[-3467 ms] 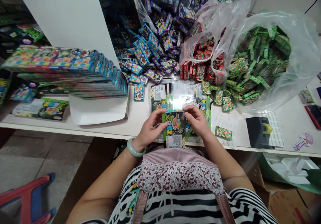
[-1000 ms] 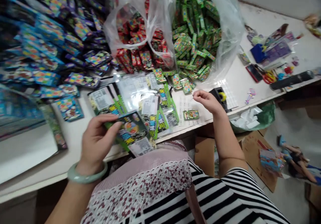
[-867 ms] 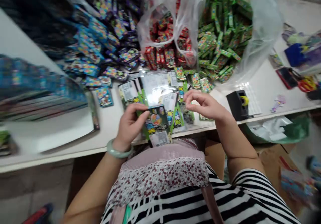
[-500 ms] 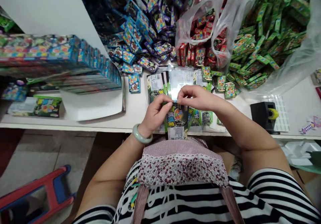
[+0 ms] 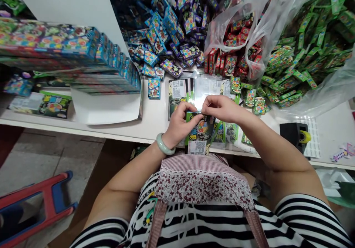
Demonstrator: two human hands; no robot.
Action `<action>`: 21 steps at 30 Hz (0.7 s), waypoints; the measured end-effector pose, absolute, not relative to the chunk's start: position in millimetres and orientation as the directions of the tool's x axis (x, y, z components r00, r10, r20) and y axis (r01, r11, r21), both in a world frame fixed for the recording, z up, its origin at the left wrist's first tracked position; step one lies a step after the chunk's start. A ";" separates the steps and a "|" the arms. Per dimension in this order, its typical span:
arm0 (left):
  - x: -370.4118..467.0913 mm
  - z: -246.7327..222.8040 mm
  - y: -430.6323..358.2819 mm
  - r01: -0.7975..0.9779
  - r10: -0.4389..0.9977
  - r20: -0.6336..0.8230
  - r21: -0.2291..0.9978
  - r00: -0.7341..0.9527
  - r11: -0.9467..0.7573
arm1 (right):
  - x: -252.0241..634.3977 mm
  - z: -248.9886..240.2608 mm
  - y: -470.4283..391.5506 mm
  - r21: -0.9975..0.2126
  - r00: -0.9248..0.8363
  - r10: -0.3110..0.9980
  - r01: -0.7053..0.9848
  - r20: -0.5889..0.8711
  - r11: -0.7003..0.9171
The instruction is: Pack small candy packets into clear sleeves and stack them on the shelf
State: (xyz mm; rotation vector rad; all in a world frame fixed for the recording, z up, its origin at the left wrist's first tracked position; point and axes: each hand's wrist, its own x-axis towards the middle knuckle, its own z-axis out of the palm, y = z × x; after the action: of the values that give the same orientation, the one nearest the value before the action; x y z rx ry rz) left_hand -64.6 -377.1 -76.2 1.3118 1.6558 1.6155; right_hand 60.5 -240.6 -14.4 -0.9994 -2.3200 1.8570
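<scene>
A black-and-green printed package (image 5: 202, 129) hangs over the table's front edge, close to the apron. My left hand (image 5: 181, 125), with a pale green bangle at the wrist, grips its upper left edge between thumb and fingers. At the package's top edge the fingertips of my right hand (image 5: 219, 107) are pinched together; what they hold, if anything, is too small to make out. Both hands nearly touch. Similar flat packages (image 5: 177, 89) and clear plastic sleeves (image 5: 208, 85) lie behind and beside them.
Stacked blue boxes (image 5: 116, 70) stand in a white tray (image 5: 108, 111) at left. Behind are piles of blue (image 5: 158, 33), purple (image 5: 191, 52), red (image 5: 230, 64) and green (image 5: 291, 74) small boxes, some in clear bags. A black tape dispenser (image 5: 291, 135) sits at right.
The camera view has shifted and tilted slightly. My left thumb now reaches farther along the package's top edge, towards my right fingertips, which stay pinched there.
</scene>
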 end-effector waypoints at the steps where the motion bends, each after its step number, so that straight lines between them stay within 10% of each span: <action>1: -63.8 -78.0 -376.8 0.298 0.851 0.280 0.942 -0.443 -0.155 | 59.8 -17.4 -241.9 -0.883 -0.784 0.485 0.466 -0.386 0.050; 7: -55.3 -88.3 -389.9 0.080 0.898 0.149 0.989 -0.413 -0.128 | 56.6 -32.8 -248.1 -0.776 -0.697 0.360 0.480 -0.620 -0.409; 13: -68.6 -65.8 -435.2 -0.097 0.977 0.060 0.992 -0.202 -0.081 | 65.1 -18.3 -233.1 -0.829 -0.795 0.296 0.412 -0.530 -0.378; 17: -132.8 -5.8 -469.5 0.345 0.713 0.439 0.894 -0.547 -0.287 | 62.9 -12.1 -221.7 -0.915 -0.783 0.488 0.257 -0.386 -0.311; 21: -235.5 49.2 -470.1 0.907 0.342 0.876 0.401 -0.340 -0.124 | 30.6 -10.7 -234.3 -0.960 -0.830 0.481 0.248 -0.281 -0.133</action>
State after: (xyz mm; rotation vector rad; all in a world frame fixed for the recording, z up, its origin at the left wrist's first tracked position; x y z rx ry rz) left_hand -235.5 -470.1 49.2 1.9455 2.3104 2.0744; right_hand 30.6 -234.3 -10.7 -0.8330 -1.9492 2.0863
